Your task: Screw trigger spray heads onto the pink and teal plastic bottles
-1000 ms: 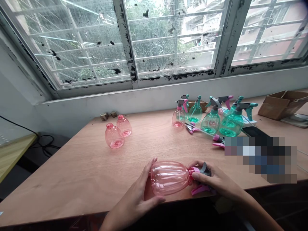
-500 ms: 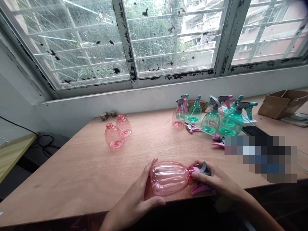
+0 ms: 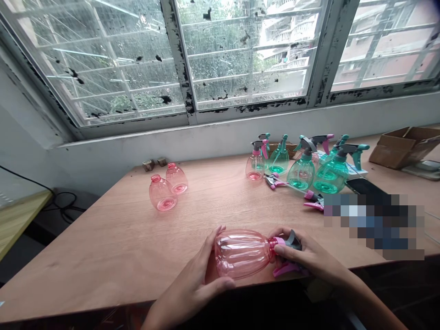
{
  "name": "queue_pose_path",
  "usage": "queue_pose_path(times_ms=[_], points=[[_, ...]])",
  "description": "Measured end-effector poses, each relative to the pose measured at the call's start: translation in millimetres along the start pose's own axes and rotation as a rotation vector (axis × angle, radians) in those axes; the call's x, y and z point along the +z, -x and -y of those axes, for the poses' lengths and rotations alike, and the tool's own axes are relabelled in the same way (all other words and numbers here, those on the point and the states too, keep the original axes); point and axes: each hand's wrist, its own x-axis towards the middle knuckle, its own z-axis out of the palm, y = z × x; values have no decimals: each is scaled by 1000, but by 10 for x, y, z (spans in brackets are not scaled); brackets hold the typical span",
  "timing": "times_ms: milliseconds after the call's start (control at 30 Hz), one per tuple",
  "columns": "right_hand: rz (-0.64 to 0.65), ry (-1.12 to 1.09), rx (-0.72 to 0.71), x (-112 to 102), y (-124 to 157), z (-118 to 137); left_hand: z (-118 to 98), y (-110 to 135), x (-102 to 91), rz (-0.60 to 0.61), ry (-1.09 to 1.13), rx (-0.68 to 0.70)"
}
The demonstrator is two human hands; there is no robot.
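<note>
A clear pink spray bottle point(image 3: 242, 254) lies on its side above the table's front edge, its neck to the right. My left hand point(image 3: 197, 279) is curved round its base, fingers behind and thumb in front. With thumb and fingers, my right hand point(image 3: 302, 252) grips the pink collar point(image 3: 279, 243) of the grey spray head point(image 3: 294, 240) at the bottle's neck. The pink trigger point(image 3: 287, 269) points down below that hand. Part of the spray head is hidden behind the fingers.
Two pink bottles without heads point(image 3: 163, 195) stand at the left. Several green spray bottles point(image 3: 300, 172) and a pink one point(image 3: 255, 167) stand at back right. Loose spray heads point(image 3: 314, 201), a phone point(image 3: 364, 187) and a cardboard box point(image 3: 395, 149) lie right.
</note>
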Motion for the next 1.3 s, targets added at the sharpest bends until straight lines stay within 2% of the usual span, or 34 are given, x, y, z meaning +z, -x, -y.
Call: queue_pose_path(times_ms=[267,800,1133,1300], points=[[-7,22,-13,1,-3,7,50,12,18,-10,-15,-17],[16,29,-33,-45,-9,-76,6,9,8,2,-4,-29],[53,-98,-8,-44,-17,-108,16,11,14,12,-10,-15],[53,-81,-6,-49,-2,-94,16,5,12,7,-24,-7]])
